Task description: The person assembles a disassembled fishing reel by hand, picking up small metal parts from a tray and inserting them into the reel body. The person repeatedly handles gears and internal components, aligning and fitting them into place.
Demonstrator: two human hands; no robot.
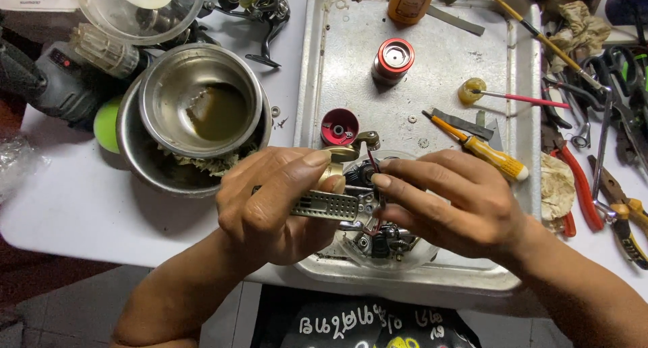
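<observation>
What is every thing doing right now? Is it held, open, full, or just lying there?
Left hand: grips the reel body.
Right hand: fingertips pinch a small part on the reel.
Reel body: held over the tray, taken apart.
Steel bowl: upright, brownish liquid inside.
Red spool: standing on the tray.
Screwdriver: lying on the tray.
Tray: flat on the table.

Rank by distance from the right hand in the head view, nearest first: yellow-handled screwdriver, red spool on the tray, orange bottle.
From the right hand:
1. Yellow-handled screwdriver, just above it on the tray.
2. Red spool, upper middle of the tray.
3. Orange bottle, at the tray's far edge.
</observation>
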